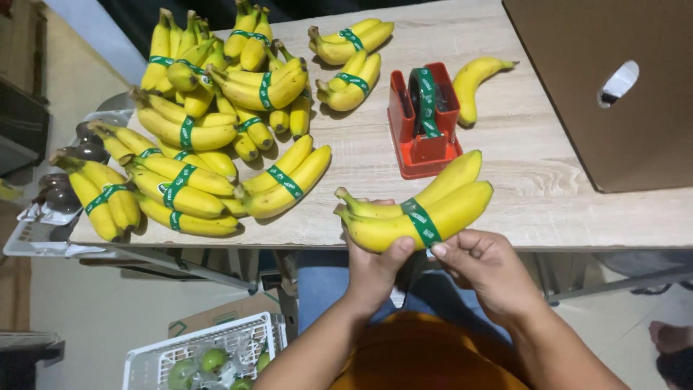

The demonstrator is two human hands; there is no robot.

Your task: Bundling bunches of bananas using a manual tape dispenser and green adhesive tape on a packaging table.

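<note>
I hold a banana pair (419,209) at the table's (527,166) near edge, at about 6 o'clock. My left hand (372,267) cups it from below, thumb pressed up against the lower banana, fingers clamped around the stem end. My right hand (484,267) sits just beside, at 4 o'clock of the pair, its fingertips pinched on the green tape band (421,220) wrapped around both bananas.

At 12 o'clock from the pair stands a red tape dispenser (424,123) with a green roll in it. A single banana (473,83) lies just beside it at 2 o'clock. A heap of banded bunches (209,130) fills the table toward 10 o'clock, well apart from my hands. A cardboard box (613,94) takes the 2 o'clock corner. Below the table at 8 o'clock is a white crate (202,354) with green fruit in it.
</note>
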